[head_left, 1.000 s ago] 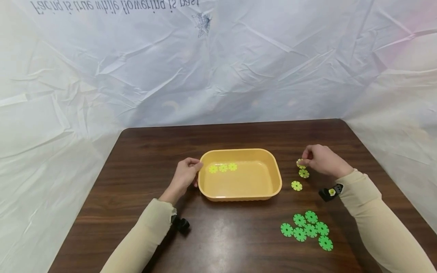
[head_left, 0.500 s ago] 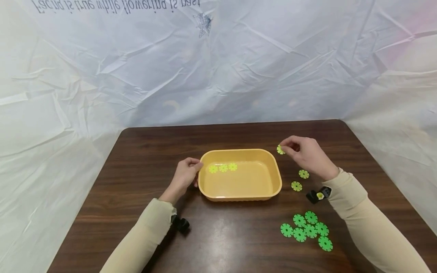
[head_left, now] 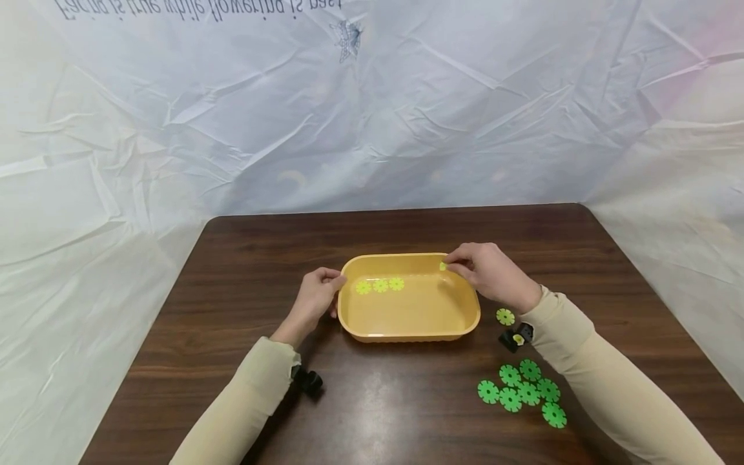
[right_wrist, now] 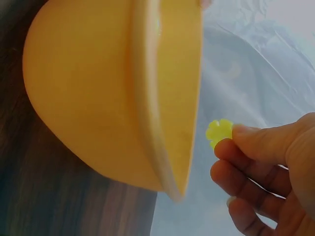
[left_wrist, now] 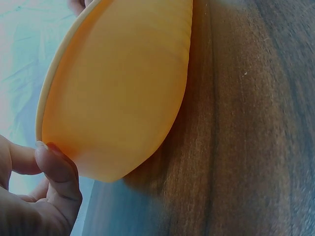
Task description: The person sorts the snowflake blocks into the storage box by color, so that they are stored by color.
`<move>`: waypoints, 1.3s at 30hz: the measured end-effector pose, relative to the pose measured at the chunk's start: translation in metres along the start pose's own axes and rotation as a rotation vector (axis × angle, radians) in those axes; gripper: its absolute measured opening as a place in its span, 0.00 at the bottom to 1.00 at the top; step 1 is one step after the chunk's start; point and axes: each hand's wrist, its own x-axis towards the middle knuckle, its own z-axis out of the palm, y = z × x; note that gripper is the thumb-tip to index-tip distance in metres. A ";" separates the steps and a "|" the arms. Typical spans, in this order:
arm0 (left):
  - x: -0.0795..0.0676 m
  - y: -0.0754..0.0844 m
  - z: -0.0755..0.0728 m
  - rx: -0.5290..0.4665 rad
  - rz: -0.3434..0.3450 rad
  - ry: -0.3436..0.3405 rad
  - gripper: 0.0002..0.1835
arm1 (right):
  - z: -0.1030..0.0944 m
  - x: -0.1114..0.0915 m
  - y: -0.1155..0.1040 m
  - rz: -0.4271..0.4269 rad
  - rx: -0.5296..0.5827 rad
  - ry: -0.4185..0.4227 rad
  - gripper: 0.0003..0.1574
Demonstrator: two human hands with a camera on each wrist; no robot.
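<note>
A yellow-orange plastic basin [head_left: 413, 318] sits on the table, with a row of 3 yellow notched discs [head_left: 380, 286] along the far left of its floor. My left hand [head_left: 316, 297] grips the basin's left rim, thumb and fingers pinching its edge in the left wrist view. Over the basin's far right corner, my right hand [head_left: 494, 274] pinches another yellow notched disc [right_wrist: 219, 132] between thumb and index finger. In the right wrist view that disc is apart from the basin rim. One yellow disc [head_left: 506, 316] lies right of the basin, near my right wrist.
Several green notched discs [head_left: 529, 392] lie in a cluster on the dark wooden table [head_left: 261, 245], at the front right. Behind the table hangs a creased pale cloth [head_left: 407, 116]. Black wrist cameras [head_left: 308, 382] are strapped to both sleeves.
My right hand has carried a yellow disc left from the table's right side to over the basin. One loose yellow disc is now hidden behind my right arm. My left hand stays on the rim.
</note>
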 end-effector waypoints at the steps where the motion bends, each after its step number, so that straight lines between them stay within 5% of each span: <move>1: 0.000 0.000 0.000 0.001 0.001 0.000 0.14 | 0.002 0.001 -0.001 -0.012 -0.022 0.004 0.09; 11: 0.001 -0.001 -0.001 -0.005 -0.001 0.002 0.14 | 0.026 0.015 -0.016 -0.219 -0.318 -0.015 0.04; 16: 0.001 0.000 0.000 -0.007 -0.003 0.004 0.14 | 0.040 0.023 -0.021 -0.179 -0.363 -0.077 0.01; 23: -0.001 0.000 0.000 -0.013 0.003 0.002 0.14 | 0.057 0.027 -0.020 -0.170 -0.357 -0.115 0.17; 32: -0.001 0.001 0.001 -0.010 0.000 0.006 0.14 | 0.059 0.021 -0.018 -0.130 -0.442 -0.233 0.05; 39: 0.000 0.000 0.001 -0.015 -0.001 0.011 0.14 | 0.058 0.016 -0.019 -0.168 -0.457 -0.276 0.10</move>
